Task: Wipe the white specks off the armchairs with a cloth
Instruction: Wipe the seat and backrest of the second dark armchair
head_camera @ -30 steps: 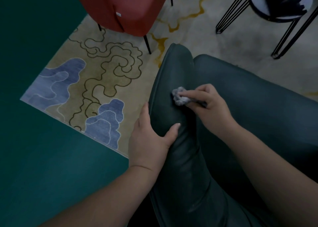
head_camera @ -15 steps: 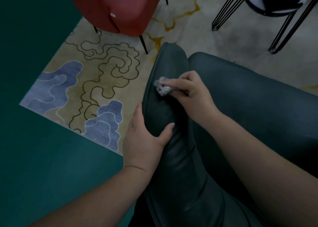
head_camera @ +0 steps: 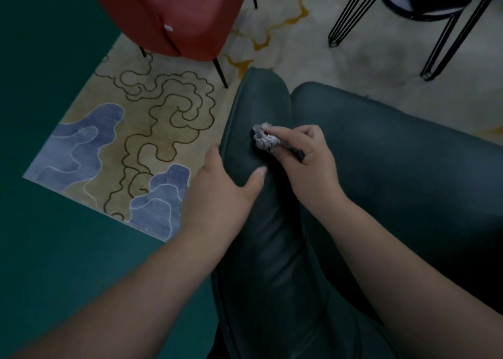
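A dark green leather armchair [head_camera: 394,168] fills the lower right, its padded arm [head_camera: 261,100] running up the middle. My right hand [head_camera: 307,160] pinches a crumpled grey-white cloth [head_camera: 264,139] and presses it onto the top of that arm. My left hand [head_camera: 226,187] grips the arm from its outer side, thumb lying on top just below the cloth. A red armchair [head_camera: 177,13] with faint white specks on its shell stands at the top left on thin black legs.
A patterned beige rug [head_camera: 152,130] with blue cloud shapes lies under the chairs, its corner ending on teal floor [head_camera: 54,250]. A round side table on black wire legs [head_camera: 435,32] stands at the top right.
My right hand swept the cloth out toward the arm's outer edge and has come back inward and down along the arm. My left hand keeps its grip.
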Available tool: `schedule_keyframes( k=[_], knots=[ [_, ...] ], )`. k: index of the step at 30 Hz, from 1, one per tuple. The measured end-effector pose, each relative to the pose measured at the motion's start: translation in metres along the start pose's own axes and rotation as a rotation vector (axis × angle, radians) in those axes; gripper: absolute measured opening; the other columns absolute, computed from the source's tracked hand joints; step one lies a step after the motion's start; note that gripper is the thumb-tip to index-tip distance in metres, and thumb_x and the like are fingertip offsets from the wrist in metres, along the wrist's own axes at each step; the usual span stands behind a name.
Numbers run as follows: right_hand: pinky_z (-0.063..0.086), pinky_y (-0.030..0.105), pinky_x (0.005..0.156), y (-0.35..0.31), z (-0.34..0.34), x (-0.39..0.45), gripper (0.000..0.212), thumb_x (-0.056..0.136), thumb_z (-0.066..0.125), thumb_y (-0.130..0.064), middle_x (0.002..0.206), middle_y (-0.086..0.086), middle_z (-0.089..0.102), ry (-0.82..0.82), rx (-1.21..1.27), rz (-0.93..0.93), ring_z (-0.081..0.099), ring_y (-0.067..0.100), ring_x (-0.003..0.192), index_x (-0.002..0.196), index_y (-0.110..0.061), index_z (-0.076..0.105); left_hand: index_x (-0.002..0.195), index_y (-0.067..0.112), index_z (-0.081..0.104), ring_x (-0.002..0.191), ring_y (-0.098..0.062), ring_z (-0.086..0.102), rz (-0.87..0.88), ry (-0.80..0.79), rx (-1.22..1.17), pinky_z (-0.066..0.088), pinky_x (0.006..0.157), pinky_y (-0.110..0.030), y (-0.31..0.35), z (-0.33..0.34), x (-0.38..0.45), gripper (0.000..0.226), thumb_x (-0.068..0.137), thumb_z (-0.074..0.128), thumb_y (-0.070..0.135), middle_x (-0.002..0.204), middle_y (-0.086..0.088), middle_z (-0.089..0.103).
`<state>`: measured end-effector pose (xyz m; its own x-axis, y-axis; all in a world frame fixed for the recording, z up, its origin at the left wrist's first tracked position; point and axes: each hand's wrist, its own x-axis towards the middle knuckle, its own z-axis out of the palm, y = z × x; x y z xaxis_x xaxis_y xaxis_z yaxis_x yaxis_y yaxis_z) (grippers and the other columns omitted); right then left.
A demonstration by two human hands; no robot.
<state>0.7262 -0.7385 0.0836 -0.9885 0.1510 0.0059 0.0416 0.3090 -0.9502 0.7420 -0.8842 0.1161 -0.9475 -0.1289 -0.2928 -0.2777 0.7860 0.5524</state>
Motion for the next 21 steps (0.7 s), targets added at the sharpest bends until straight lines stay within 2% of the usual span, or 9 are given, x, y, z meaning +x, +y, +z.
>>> schedule_keyframes(
  k=[3,8,11,13,14,17,21],
  knots=[
    [0.039,0.005,0.086,0.004,0.004,0.015,0.037,0.086,0.066,-0.005,0.097,0.002,0.043,0.061,0.048,0.004,0.047,-0.009,0.085,0.111,-0.031,0.067,0.139,0.019,0.034,0.112,-0.026,0.056,0.017,0.000,0.079,0.045,0.082,-0.034,0.015,0.005,0.027,0.084,0.074,0.064,0.063,0.126,-0.005,0.057],
    [0.035,-0.001,0.084,0.017,0.009,0.064,0.031,0.088,0.065,-0.015,0.095,-0.008,0.042,0.143,0.135,0.106,0.048,-0.012,0.084,0.106,-0.040,0.066,0.139,0.026,0.036,0.109,-0.021,0.059,0.049,0.091,0.082,0.046,0.078,-0.031,0.013,0.012,0.029,0.088,0.067,0.062,0.070,0.125,0.002,0.059],
    [0.038,-0.001,0.081,0.028,0.006,0.091,0.029,0.091,0.062,-0.013,0.099,-0.009,0.058,0.177,0.161,0.212,0.055,-0.012,0.086,0.113,-0.028,0.068,0.134,0.027,0.039,0.105,-0.019,0.060,0.061,0.111,0.078,0.045,0.075,-0.030,0.012,0.013,0.030,0.085,0.065,0.062,0.070,0.121,0.004,0.061],
    [0.039,-0.003,0.075,0.030,0.001,0.092,0.029,0.091,0.059,-0.008,0.093,-0.021,0.062,0.185,0.236,0.274,0.055,-0.021,0.082,0.116,-0.022,0.068,0.131,0.027,0.040,0.101,-0.019,0.060,0.059,0.117,0.081,0.043,0.072,-0.029,0.012,0.013,0.030,0.081,0.065,0.063,0.069,0.118,0.004,0.061],
    [0.039,-0.003,0.076,0.030,0.000,0.087,0.030,0.092,0.059,-0.007,0.094,-0.022,0.063,0.178,0.250,0.291,0.054,-0.022,0.083,0.116,-0.022,0.068,0.130,0.027,0.040,0.099,-0.019,0.060,0.058,0.117,0.090,0.042,0.071,-0.029,0.012,0.013,0.030,0.081,0.065,0.063,0.069,0.117,0.004,0.062],
    [0.040,0.003,0.086,0.027,0.004,0.057,0.032,0.090,0.061,-0.010,0.106,-0.005,0.060,0.170,0.177,0.222,0.055,-0.010,0.092,0.115,-0.029,0.067,0.129,0.025,0.040,0.097,-0.023,0.062,0.059,0.118,0.109,0.045,0.070,-0.030,0.013,0.014,0.030,0.081,0.065,0.061,0.069,0.117,0.002,0.063],
    [0.036,0.001,0.085,0.020,0.008,0.042,0.032,0.088,0.064,-0.012,0.096,-0.004,0.045,0.153,0.174,0.140,0.048,-0.006,0.087,0.110,-0.035,0.067,0.128,0.024,0.039,0.096,-0.025,0.063,0.056,0.117,0.117,0.044,0.068,-0.030,0.014,0.014,0.030,0.081,0.064,0.060,0.070,0.116,0.000,0.063]
  ],
)
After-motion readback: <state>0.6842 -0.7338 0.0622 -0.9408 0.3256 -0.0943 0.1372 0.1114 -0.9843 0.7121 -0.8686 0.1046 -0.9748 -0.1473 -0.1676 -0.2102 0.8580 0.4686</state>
